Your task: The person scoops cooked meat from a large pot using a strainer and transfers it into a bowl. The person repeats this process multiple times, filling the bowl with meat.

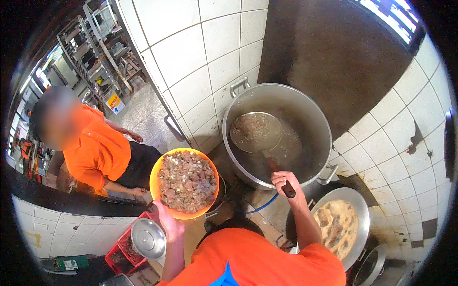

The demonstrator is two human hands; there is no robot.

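Observation:
My left hand (168, 221) grips the near left rim of a yellow-orange plastic bowl (155, 180). Chunks of cooked meat (188, 182) with small pale bits fill it almost to the rim. In my right hand (289, 184) is the dark handle of a round skimmer (257, 131). Its wide head lies inside a large aluminium stockpot (326, 143), at the surface of the cloudy liquid, with small bits of food on it. The bowl is held up to the left of the pot, apart from it.
Right of me, a wide metal pan (363, 218) holds frothy liquid with brown pieces. A blue hose (263, 208) runs below the stockpot. A person in an orange shirt (98, 143) stands at left. A metal lid (148, 238) leans on a red crate (123, 250). Tiled walls (179, 43) flank the pot.

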